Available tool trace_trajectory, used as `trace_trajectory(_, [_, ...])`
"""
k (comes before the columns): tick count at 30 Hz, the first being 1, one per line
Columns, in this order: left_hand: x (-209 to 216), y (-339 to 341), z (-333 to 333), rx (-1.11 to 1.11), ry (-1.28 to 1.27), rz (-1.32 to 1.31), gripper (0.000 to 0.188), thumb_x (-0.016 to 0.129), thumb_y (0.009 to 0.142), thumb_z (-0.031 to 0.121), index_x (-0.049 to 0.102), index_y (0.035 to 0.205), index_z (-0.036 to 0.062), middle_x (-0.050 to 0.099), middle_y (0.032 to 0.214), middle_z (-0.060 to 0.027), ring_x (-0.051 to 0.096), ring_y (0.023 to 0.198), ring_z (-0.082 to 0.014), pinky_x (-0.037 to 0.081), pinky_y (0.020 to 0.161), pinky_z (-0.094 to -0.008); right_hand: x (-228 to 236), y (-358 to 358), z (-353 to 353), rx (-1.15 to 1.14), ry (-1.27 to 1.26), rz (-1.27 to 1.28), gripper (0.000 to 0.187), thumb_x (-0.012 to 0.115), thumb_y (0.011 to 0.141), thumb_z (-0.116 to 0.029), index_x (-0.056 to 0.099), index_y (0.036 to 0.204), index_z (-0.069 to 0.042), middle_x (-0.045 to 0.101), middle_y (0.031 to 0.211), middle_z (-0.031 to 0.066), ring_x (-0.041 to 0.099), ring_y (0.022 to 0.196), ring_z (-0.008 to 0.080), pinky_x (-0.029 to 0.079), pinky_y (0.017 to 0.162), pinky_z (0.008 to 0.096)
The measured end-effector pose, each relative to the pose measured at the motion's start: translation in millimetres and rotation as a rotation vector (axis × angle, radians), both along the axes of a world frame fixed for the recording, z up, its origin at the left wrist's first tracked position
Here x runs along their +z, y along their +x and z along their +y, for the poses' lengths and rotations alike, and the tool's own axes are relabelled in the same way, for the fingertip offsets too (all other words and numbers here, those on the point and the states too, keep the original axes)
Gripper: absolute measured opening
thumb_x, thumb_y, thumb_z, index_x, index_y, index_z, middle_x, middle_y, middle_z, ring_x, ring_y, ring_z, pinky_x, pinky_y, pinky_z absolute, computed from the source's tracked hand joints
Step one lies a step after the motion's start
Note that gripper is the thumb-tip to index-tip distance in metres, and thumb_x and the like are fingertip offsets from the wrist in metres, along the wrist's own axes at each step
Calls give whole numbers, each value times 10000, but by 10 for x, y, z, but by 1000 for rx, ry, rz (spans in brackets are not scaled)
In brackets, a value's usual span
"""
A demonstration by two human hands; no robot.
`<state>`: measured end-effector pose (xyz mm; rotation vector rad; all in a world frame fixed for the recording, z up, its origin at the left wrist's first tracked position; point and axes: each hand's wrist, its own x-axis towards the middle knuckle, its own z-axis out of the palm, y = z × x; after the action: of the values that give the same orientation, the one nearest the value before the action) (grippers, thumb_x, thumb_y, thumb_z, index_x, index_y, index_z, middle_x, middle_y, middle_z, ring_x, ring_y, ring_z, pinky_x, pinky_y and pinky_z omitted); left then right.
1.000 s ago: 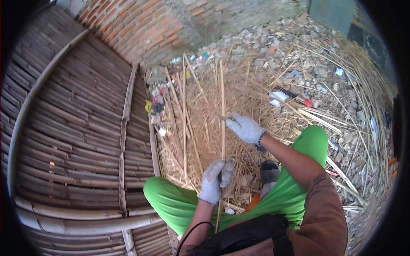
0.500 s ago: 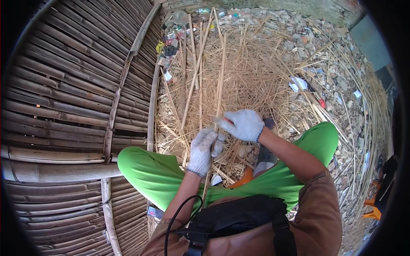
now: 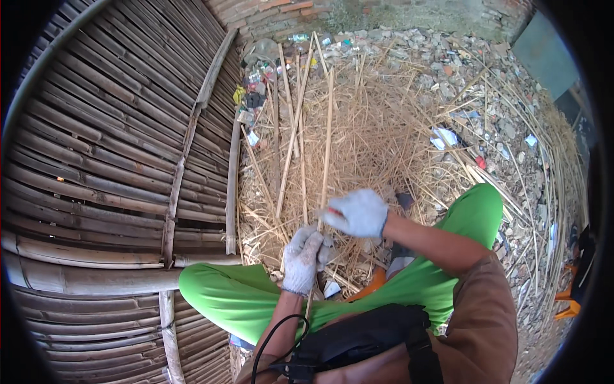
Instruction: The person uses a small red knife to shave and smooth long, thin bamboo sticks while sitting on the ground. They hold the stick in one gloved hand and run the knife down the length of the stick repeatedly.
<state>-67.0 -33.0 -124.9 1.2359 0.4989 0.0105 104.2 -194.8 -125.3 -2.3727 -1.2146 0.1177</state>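
My left hand (image 3: pixel 303 259), in a white knit glove, is closed around a long, narrow bamboo strip (image 3: pixel 328 141). The strip runs from far ahead of me, through the grip, and back toward my lap. My right hand (image 3: pixel 357 212), gloved the same way, is beside the strip just beyond the left hand. Its fingers are curled around a small red-handled tool (image 3: pixel 334 211), mostly hidden in the glove. Blur keeps its working end from showing clearly.
To my left stands a bamboo slat wall (image 3: pixel 115 153). Shavings (image 3: pixel 377 128) and loose strips (image 3: pixel 291 134) cover the ground ahead, with rubble and litter around them. A brick wall (image 3: pixel 371 16) closes off the far side. Long thin strips (image 3: pixel 543 173) lie along the right.
My right hand has moved nearer to me along the strip, toward the left hand. Both hands sit lower in the picture, and the view has tilted up a little.
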Motion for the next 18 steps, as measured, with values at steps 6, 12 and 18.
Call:
trace_trajectory(6, [46, -44, -36, -68, 179, 43, 245, 595, 1149, 212, 686, 1197, -10, 609, 731, 2, 489, 530, -52, 385, 451, -238, -24, 385, -109, -135, 70, -55, 673, 408, 1118, -655, 711, 846, -119, 735, 733, 201, 751, 682, 405, 611, 648, 556])
trace_trajectory(12, [187, -343, -212, -138, 426, 15, 268, 603, 1145, 244, 736, 1160, 11, 578, 664, 25, 505, 531, -50, 383, 473, -238, 90, 1073, -499, -339, 34, -11, 655, 407, 1111, -658, 756, 995, -116, 775, 873, 225, 769, 808, 432, 611, 746, 587])
trace_trajectory(18, [41, -954, 69, -223, 731, -16, 255, 630, 1101, 189, 735, 1227, -7, 729, 816, -48, 631, 610, -85, 517, 566, -276, 231, 1743, -978, -531, 148, -14, 731, 356, 1095, -709, 782, 1181, -121, 795, 1107, 245, 761, 1052, 445, 596, 929, 551])
